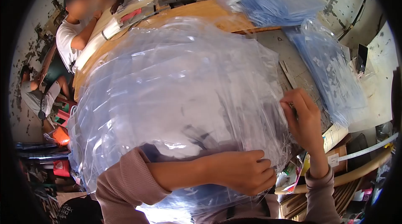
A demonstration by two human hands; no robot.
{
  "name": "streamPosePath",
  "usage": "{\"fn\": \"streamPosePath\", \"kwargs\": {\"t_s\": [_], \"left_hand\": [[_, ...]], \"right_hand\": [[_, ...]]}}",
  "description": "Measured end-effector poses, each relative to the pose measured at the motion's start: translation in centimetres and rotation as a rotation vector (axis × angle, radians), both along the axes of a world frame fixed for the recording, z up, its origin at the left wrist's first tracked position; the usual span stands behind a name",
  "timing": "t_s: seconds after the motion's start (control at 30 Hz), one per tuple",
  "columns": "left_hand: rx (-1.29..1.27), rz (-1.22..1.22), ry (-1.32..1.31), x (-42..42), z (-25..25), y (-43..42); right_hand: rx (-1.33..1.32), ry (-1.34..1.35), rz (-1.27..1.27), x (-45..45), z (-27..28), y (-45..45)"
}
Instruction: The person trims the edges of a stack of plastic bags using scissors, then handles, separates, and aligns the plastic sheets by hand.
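A large spread of overlapping clear plastic sheets covers the wooden table in front of me. My left hand reaches across the near right part of the sheets, its fingers curled together at their edge; what they hold, if anything, is too small to make out. To the right, my right hand is raised beside the sheets' right edge, thumb and forefinger brought together. Whatever may be between those fingertips cannot be made out.
Stacks of bluish plastic lie at the back right, with another pile below them. A phone rests at the far right. Two people sit at the left, one in a white shirt. A curved tube lies at the lower right.
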State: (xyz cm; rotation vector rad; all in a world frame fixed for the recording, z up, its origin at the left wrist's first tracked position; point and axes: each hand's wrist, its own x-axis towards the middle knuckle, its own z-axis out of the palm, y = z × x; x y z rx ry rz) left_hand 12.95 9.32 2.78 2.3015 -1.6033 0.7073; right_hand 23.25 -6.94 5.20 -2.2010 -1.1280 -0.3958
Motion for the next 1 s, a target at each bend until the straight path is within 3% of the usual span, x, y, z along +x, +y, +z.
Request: {"fn": "streamPosePath", "kwargs": {"t_s": [0.07, 0.23, 0.37, 0.5, 0.83, 1.0], "left_hand": [[-0.001, 0.004, -0.014, 0.0, 0.1, 0.0], [0.023, 0.165, -0.05, 1.1, 1.5, 0.5], [-0.188, 0.308, 0.12, 2.1, 1.4, 0.7], [-0.192, 0.313, 0.198, 2.0, 1.2, 0.9], [-0.174, 0.338, 0.21, 1.8, 1.1, 0.8], [-0.171, 0.342, 0.232, 1.7, 1.1, 0.8]], "right_hand": [[-0.092, -0.028, -0.16, -0.9, -0.5, -1.7], [-0.061, -0.001, -0.284, -2.0, -0.9, -5.4], [-0.064, 0.023, -0.452, -2.2, -1.9, -6.3], [-0.186, 0.054, -0.423, -1.9, -2.6, -6.5], [-0.209, 0.042, -0.457, -2.3, -2.6, -6.2], [0.066, -0.045, -0.539, -3.7, -3.1, -5.9]]}}
